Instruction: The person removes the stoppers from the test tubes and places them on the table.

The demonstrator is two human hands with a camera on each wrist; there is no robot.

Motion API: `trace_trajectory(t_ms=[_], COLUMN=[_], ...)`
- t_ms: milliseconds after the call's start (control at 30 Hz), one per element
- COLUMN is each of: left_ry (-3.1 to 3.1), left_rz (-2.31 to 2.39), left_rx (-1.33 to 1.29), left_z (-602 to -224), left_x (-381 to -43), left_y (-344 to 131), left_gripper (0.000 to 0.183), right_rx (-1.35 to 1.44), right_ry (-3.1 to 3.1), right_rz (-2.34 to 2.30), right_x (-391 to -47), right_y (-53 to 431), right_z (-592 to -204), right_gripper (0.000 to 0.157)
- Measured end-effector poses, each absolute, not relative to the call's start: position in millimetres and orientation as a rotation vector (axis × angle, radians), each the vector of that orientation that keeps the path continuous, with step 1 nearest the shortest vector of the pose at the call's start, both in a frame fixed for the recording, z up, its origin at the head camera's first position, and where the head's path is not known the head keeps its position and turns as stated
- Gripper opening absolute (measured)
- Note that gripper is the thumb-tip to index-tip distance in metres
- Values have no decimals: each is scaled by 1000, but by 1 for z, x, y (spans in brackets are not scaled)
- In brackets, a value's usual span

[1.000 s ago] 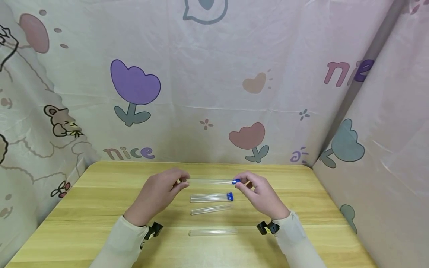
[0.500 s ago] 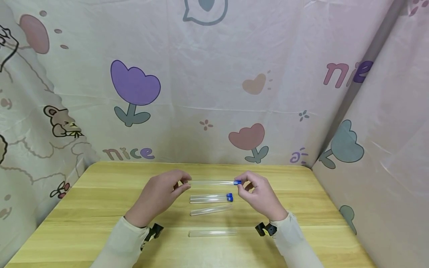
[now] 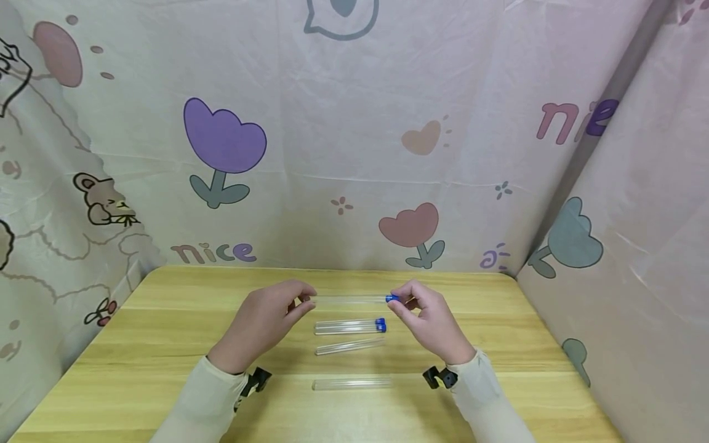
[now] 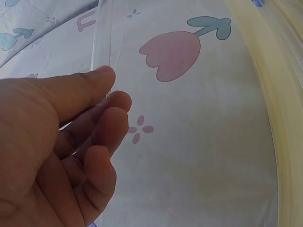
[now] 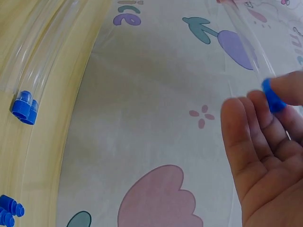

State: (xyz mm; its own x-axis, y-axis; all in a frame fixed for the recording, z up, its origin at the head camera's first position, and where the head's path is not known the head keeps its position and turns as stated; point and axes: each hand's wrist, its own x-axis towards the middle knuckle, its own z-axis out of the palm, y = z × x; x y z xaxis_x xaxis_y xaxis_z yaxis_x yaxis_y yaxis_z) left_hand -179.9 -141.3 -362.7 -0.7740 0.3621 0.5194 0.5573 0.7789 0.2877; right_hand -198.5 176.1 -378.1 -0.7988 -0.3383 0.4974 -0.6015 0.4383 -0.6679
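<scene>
A clear test tube (image 3: 349, 299) is held level above the back of the table, between both hands. My left hand (image 3: 271, 320) pinches its left end with thumb and fingertips; the left wrist view shows the tube (image 4: 102, 38) running up from that pinch. At the other end, my right hand (image 3: 431, 323) pinches the blue cap (image 3: 391, 298) between thumb and fingers. Seen from the right wrist, the cap (image 5: 273, 97) sits on the tube's mouth, partly covered by the thumb. Nearer the body lie capped test tubes (image 3: 346, 327) side by side, with blue ends towards the right.
Two uncapped tubes lie on the wooden table (image 3: 166, 344): a slightly slanted tube (image 3: 349, 347) and a nearer tube (image 3: 351, 384). Loose blue caps (image 5: 9, 208) show at the lower left of the right wrist view. A patterned curtain (image 3: 332, 154) stands behind the table.
The right thumb and fingers shift slightly on the blue cap, and the capped end moves a little. The left hand stays nearly still, and the tubes on the table have not moved.
</scene>
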Motion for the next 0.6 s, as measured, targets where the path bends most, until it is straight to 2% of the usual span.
trace_trajectory(t_ms=[233, 600], left_ry=[-2523, -2525], left_rz=[-580, -562], left_rx=[-690, -708], left_z=[-363, -363], left_x=[-182, -182], left_y=[-143, -142], left_gripper=[15, 15], right_rx=[873, 882], right_ry=[-2420, -2432], right_rz=[1217, 1217], right_x=[-200, -200], right_y=[176, 174], right_z=[-380, -380], right_gripper=[6, 10])
